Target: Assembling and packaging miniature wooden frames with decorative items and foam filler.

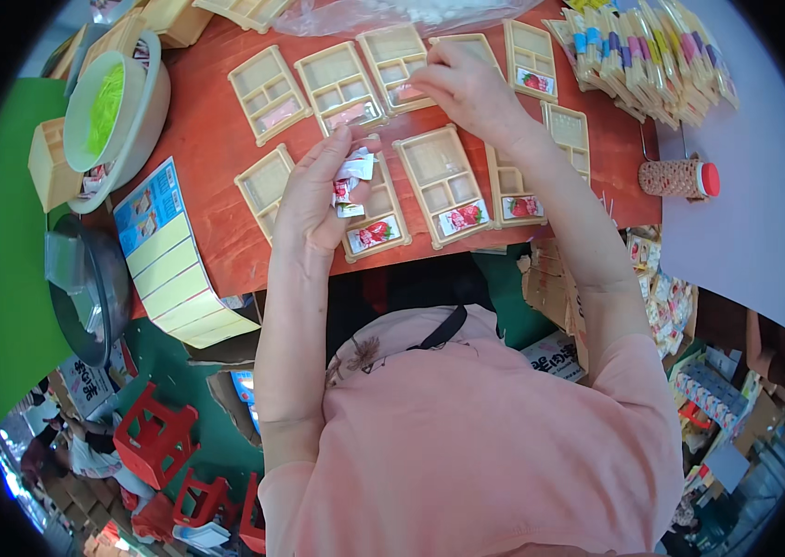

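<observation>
Several beige compartment trays [435, 167] lie in two rows on a red table. My left hand [316, 186] is curled around several small white-and-red packets [351, 176], above a near-row tray. My right hand [476, 97] reaches over the far row, its thumb and fingers pinched together above a tray [389, 45]. What the pinch holds, if anything, is hidden. Packets with a strawberry picture [464, 218] lie in the front compartments of several trays. Pinkish packets [279, 115] sit in some far-row trays.
Bundled sticks with coloured bands [643, 56] are heaped at the back right, near a red-lidded jar [680, 178]. To the left stand a bowl of green strips [106, 111] and a printed sheet [174, 255]. Red stools [155, 434] are on the floor.
</observation>
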Available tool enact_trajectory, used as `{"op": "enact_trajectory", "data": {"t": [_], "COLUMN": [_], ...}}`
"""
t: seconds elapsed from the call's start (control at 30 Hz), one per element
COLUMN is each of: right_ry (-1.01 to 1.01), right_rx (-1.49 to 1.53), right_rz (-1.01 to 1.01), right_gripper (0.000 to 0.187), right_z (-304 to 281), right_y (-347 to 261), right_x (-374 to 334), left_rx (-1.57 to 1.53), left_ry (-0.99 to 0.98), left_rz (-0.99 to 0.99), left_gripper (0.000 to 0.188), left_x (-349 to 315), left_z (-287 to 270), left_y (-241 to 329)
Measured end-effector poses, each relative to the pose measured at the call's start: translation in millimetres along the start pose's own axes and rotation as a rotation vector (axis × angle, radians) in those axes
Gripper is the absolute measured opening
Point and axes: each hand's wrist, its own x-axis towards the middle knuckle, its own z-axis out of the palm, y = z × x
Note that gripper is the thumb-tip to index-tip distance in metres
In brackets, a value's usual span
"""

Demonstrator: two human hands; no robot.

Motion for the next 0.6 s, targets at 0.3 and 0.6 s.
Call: {"op": "enact_trajectory", "data": {"t": [0.3,0.6], "right_ry": [-0.185,-0.127], "right_rx": [-0.361,0.369], "right_rz": [-0.106,-0.134], "right_gripper": [0.025,0.017], "right_z": [0,-2], "right_y": [-15,-89], "right_x": [-11,3], "left_rx": [-0.204,-0.113], "left_ry": [-0.059,-0.033], "left_rz": [0.012,0.112], "left_gripper": [0.035,0.030], "left_x": [-12,-15], "left_z": [-4,1], "left_y": [7,2]}}
